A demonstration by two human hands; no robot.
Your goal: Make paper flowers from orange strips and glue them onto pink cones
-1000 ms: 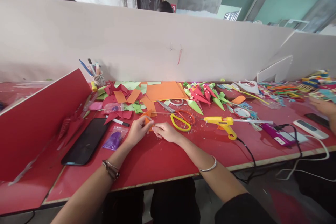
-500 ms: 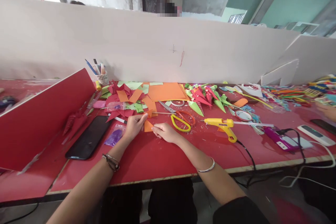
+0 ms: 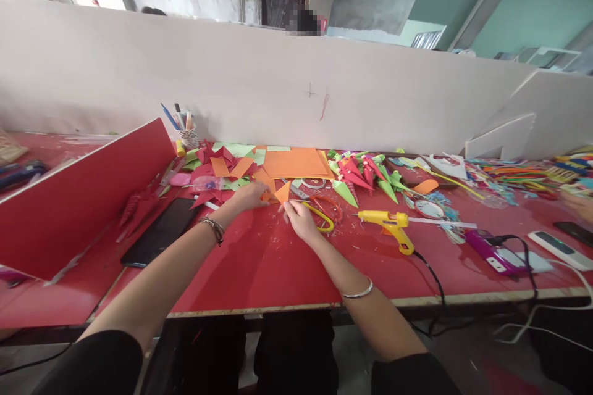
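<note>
My right hand (image 3: 300, 220) pinches a small pointed piece of orange paper (image 3: 282, 192), its tip turned up. To its left, my left hand (image 3: 250, 196) reaches over the loose orange paper pieces (image 3: 263, 180), its fingers apart; orange shows between them. Whether those fingers touch the paper is hard to make out. Just beyond my right hand lie scissors with a yellow handle loop (image 3: 324, 220) and a red-orange one, partly covered by that hand. Folded red and green paper cones (image 3: 354, 174) are heaped behind the scissors.
A yellow glue gun (image 3: 386, 219) lies at right, its cord running to a purple power strip (image 3: 491, 252). A black phone (image 3: 160, 234) rests beside a slanted red board (image 3: 92, 197). Orange sheets (image 3: 296, 163) lie before the white partition (image 3: 259, 86). Another person's hand (image 3: 577, 205) shows far right.
My hands have moved apart slightly, the left away over the loose orange pieces. My right hand has lifted its orange paper up and right. The view has shifted a little.
</note>
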